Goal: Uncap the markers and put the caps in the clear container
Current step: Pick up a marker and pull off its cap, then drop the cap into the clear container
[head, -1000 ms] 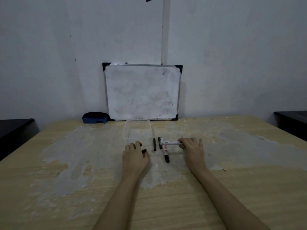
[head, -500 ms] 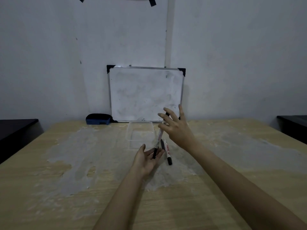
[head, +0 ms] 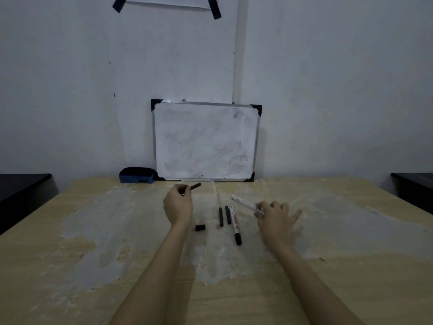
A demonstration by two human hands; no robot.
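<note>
My left hand (head: 178,205) is closed on a black marker cap (head: 195,186), held just above the near-left part of the clear container (head: 212,184). My right hand (head: 275,215) grips a white marker body (head: 243,202) that points up and left, away from the cap. On the table between my hands lie two black sticks (head: 224,215), a capped white marker (head: 235,224) with its black cap toward me, and a short black cap (head: 200,227) near my left wrist.
A small whiteboard (head: 206,140) leans on the wall behind the container, with a blue eraser (head: 137,175) to its left. The wooden table (head: 70,254) has pale worn patches. Dark furniture (head: 21,186) flanks the table on both sides.
The two hands met at the marker, then parted: the left hand now carries a black cap over the container, and the right hand has dropped to the right with the white marker body.
</note>
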